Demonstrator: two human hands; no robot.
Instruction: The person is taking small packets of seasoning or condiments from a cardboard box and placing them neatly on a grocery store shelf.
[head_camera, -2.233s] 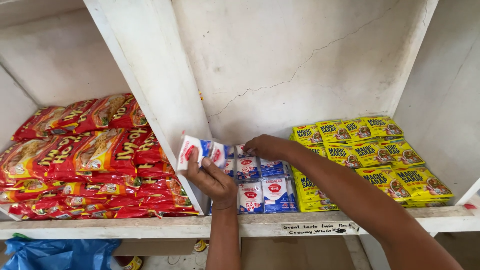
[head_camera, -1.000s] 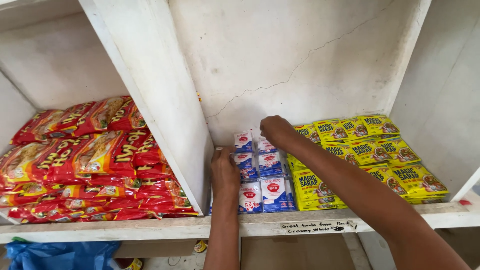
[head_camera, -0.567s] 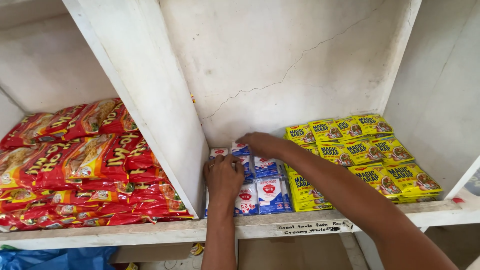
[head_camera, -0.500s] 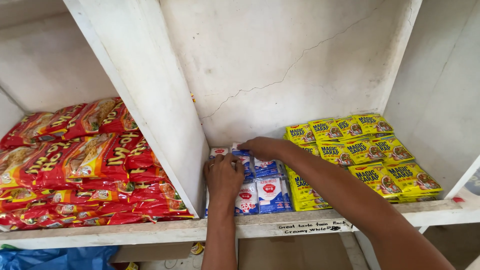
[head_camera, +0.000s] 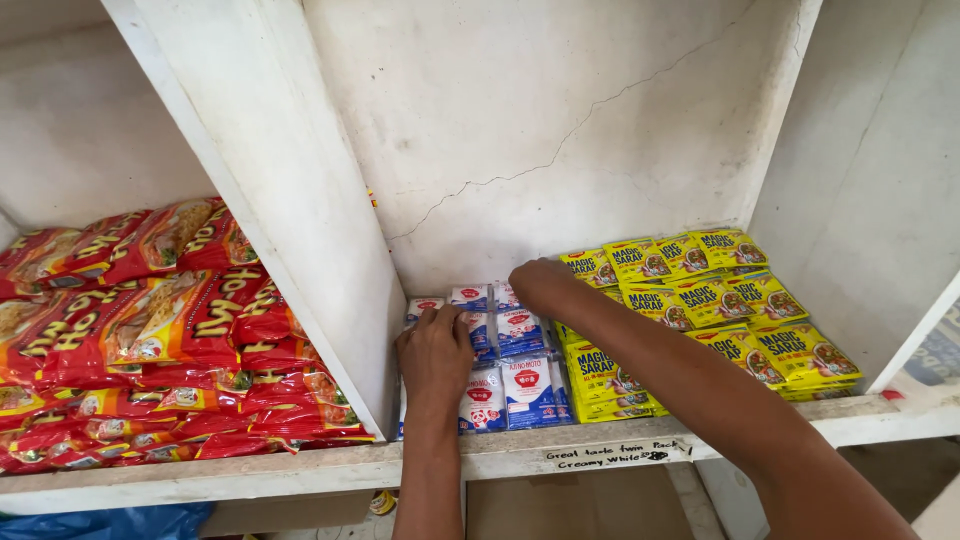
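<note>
Nearest you, the front edge of the shelf (head_camera: 300, 470) runs across the frame, with a small handwritten paper label (head_camera: 612, 455) stuck on it below the middle bay. A blue plastic bag (head_camera: 100, 522) shows under the shelf at far left.

Your left hand (head_camera: 434, 355) lies palm-down, fingers spread flat, on the left side of the blue-and-white sachets (head_camera: 525, 385), pressing rather than gripping; nothing is closed in it. The sachets sit in rows in the middle bay, tight against the white divider (head_camera: 300, 250) on their left and touching the yellow packets (head_camera: 700, 310) on their right.

Your right hand (head_camera: 540, 283) reaches in over the yellow packets to the back row of sachets. It looks loosely curled with fingertips down on the rear sachets; you cannot tell whether it pinches one.

Left of the divider, red snack packs (head_camera: 140, 330) are piled in the next bay, sloping up toward the back.

Farthest back, the white rear wall (head_camera: 560, 120) has a crack running diagonally across it.
</note>
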